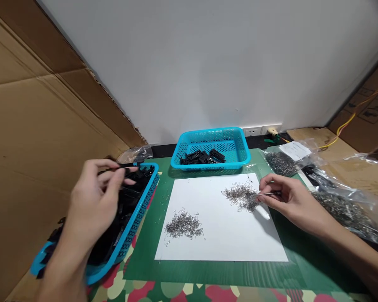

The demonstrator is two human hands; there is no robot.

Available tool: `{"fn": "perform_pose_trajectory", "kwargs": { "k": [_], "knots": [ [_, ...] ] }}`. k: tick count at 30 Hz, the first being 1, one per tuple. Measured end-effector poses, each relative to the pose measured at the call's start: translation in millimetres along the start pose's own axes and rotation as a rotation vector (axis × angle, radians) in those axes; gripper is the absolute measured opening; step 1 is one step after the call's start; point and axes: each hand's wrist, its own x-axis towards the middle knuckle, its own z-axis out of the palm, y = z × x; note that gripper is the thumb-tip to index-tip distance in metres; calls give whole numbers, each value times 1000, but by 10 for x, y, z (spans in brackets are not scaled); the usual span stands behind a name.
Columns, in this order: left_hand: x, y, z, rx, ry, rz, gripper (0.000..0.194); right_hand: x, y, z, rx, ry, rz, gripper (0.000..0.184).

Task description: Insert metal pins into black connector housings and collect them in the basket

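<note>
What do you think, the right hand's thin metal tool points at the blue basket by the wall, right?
No, not the blue basket by the wall: the head view shows the thin metal tool in the right hand pointing at bent wires.

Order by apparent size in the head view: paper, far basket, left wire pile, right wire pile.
1. Paper
2. Far basket
3. Left wire pile and right wire pile: too alike to rank

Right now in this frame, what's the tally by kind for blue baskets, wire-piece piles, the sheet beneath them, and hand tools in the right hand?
Blue baskets: 2 (far basket, left basket)
Wire piles: 2 (left pile, right pile)
White sheet: 1
Thin metal tool in the right hand: 1
Total: 6
</note>
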Motion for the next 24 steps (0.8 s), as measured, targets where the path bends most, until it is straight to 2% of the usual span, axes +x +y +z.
{"fn": "perform_pose_trajectory", "kwargs": {
  "k": [1,3,7,9,12,14,19,24],
  "knots": [
    [-38,59,97,-175,-88,13,16,-6,-2,10,-2,-4,-5,20],
    [-137,204,331,-370,-258,44,19,-20,-7,33,-12,-15,-20,17],
    [-355,519,856,-612,-636,32,19,-56,-16,92,-42,-20,-98,12],
    [-437,637,1093,-723,-746,12,22,-81,-18,124,-94,6,-180,7],
    [-529,741,1346,-753,-814,2,23,-131,-21,164,-213,58,-294,4],
    [-590,776,1436,-731,-809,31,19,-167,-29,188,-255,72,-336,6],
    [-765,795,1497,-608,-760,166,15,-206,-44,256,-249,66,-390,7],
    [-861,765,1513,-579,-749,235,18,-188,-33,282,-218,49,-364,7]
  ]
}}
